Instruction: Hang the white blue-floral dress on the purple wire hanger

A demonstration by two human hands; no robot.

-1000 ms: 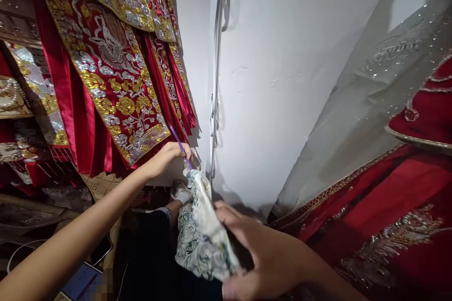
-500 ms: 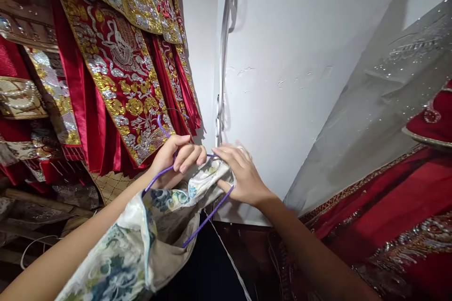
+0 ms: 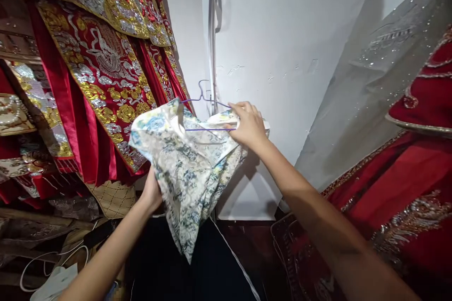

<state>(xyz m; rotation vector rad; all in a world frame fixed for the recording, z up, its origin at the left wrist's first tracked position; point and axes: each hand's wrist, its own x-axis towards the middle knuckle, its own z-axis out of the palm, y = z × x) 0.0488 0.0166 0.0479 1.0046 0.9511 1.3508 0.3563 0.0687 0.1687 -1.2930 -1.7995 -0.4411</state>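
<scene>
Since half a second earlier, floral garment [image 3: 187, 169] rose on purple wire hanger [image 3: 206, 115]; right hand [image 3: 249, 124] clamped hanger's right end, left hand [image 3: 151, 193] pinched fabric below-left.

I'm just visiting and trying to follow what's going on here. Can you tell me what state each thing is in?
floral garment: draped on the hanger, crumpled, held up.
purple wire hanger: inside the garment, hook free, hung on nothing.
right hand: gripping hanger and cloth.
left hand: holding the garment from beneath, fingers hidden.
red embroidered robes: hanging at left.
white cable: loose, lower left.
</scene>
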